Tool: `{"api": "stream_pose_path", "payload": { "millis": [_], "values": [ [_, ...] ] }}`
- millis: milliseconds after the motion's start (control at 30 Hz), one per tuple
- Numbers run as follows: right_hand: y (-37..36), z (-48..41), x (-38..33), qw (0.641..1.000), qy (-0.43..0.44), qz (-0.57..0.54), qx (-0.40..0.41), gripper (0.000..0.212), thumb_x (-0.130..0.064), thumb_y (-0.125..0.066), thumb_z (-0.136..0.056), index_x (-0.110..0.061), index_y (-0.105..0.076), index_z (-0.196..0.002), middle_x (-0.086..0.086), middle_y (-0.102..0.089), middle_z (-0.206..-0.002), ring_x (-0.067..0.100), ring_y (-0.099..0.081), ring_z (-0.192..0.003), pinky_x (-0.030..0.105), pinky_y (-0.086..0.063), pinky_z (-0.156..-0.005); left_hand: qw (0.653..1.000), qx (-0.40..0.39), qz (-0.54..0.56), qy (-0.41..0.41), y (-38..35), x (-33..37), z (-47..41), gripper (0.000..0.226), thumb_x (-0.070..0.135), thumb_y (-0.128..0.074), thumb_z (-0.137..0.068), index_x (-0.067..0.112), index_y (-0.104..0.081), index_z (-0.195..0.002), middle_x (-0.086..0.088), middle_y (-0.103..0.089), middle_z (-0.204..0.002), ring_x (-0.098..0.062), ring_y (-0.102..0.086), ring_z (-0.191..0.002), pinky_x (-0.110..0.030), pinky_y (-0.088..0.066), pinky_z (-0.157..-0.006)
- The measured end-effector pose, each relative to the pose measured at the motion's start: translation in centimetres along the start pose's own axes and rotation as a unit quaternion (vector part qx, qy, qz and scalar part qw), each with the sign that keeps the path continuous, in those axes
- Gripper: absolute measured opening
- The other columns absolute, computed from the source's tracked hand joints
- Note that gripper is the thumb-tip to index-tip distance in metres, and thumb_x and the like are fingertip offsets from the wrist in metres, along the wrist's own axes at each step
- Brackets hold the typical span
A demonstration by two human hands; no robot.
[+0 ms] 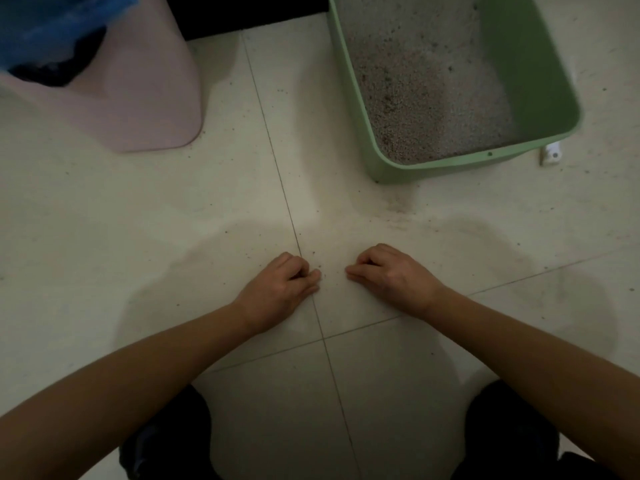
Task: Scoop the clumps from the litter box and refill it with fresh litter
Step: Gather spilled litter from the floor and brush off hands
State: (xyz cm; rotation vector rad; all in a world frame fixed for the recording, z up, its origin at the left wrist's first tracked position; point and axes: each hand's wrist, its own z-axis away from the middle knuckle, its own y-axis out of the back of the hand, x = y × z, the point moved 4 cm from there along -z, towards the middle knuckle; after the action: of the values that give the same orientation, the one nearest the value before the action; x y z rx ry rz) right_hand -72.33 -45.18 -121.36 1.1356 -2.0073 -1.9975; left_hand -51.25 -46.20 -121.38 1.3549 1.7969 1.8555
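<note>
A green litter box (540,81) stands on the tiled floor at the upper right, holding grey litter (426,84) with darker specks. My left hand (280,285) and my right hand (394,275) rest on the floor in front of me, close together, well short of the box. Both have their fingers curled under with knuckles up. Neither holds anything. No scoop and no litter bag are in view.
A pink bin (138,88) with a blue liner (45,26) stands at the upper left. Spilled litter grains (398,209) lie by the box's near corner. A small white object (551,154) sits on the floor right of the box. My dark-clothed knees fill the bottom corners.
</note>
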Motion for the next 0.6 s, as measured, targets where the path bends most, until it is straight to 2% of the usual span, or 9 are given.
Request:
{"api": "stream_pose_path", "payload": {
  "millis": [67,233,367,433,500,600],
  "values": [
    [-0.2,-0.2,-0.2,1.0,-0.012,0.003,-0.009,0.015,-0.019,-0.066,-0.094,-0.005,-0.072,-0.098,0.011,-0.063,-0.089,0.027,-0.057,-0.079,0.035,-0.049,-0.07,1.0,-0.001,-0.007,-0.015,0.0,0.1,-0.1,0.014,0.012,-0.07,-0.09,-0.001,-0.069,-0.088,-0.012,-0.058,-0.082,-0.024,-0.05,-0.075,-0.031,-0.041,-0.061],
    [-0.7,-0.6,-0.8,0.994,-0.054,-0.003,-0.097,0.028,-0.026,-0.04,-0.101,-0.009,-0.062,-0.098,0.008,-0.059,-0.09,0.023,-0.053,-0.081,0.035,-0.048,-0.077,0.992,-0.062,-0.06,-0.088,0.1,-0.9,-0.7,0.011,0.012,-0.06,-0.093,0.001,-0.063,-0.095,-0.014,-0.061,-0.09,-0.025,-0.053,-0.08,-0.032,-0.047,-0.065],
    [-0.3,-2.6,-0.8,0.989,-0.073,-0.001,-0.125,0.022,-0.019,-0.039,-0.102,-0.008,-0.058,-0.1,0.009,-0.056,-0.094,0.023,-0.049,-0.083,0.036,-0.046,-0.079,0.994,-0.066,-0.076,-0.047,2.2,-2.5,-1.2,0.033,0.021,-0.038,-0.103,0.002,-0.063,-0.093,-0.013,-0.06,-0.088,-0.025,-0.054,-0.08,-0.034,-0.048,-0.069],
    [0.6,-5.2,-1.0,0.984,-0.125,-0.039,-0.12,0.015,-0.013,-0.041,-0.101,-0.009,-0.056,-0.101,0.009,-0.053,-0.098,0.021,-0.045,-0.088,0.031,-0.039,-0.079,0.997,-0.025,-0.069,-0.01,4.9,-3.7,-1.9,0.036,0.022,-0.035,-0.105,0.001,-0.062,-0.094,-0.015,-0.059,-0.088,-0.026,-0.05,-0.082,-0.036,-0.045,-0.073],
    [2.4,-9.1,-2.0,0.981,-0.155,-0.096,-0.066,0.013,-0.01,-0.042,-0.1,-0.01,-0.055,-0.099,0.003,-0.047,-0.095,0.018,-0.042,-0.089,0.026,-0.03,-0.077,0.996,0.045,-0.076,0.026,9.1,-4.8,-3.7,0.032,0.024,-0.037,-0.106,0.002,-0.06,-0.097,-0.017,-0.058,-0.09,-0.029,-0.049,-0.085,-0.037,-0.042,-0.076],
    [6.8,-16.9,-4.1,0.98,-0.143,-0.131,0.045,0.012,-0.009,-0.043,-0.099,-0.008,-0.054,-0.096,0.004,-0.046,-0.093,0.02,-0.044,-0.087,0.028,-0.033,-0.076,0.967,0.209,-0.132,0.063,18.2,-5.4,-7.1,0.032,0.019,-0.04,-0.104,-0.003,-0.06,-0.093,-0.023,-0.058,-0.085,-0.029,-0.046,-0.083,-0.038,-0.038,-0.075]
  ]
}}
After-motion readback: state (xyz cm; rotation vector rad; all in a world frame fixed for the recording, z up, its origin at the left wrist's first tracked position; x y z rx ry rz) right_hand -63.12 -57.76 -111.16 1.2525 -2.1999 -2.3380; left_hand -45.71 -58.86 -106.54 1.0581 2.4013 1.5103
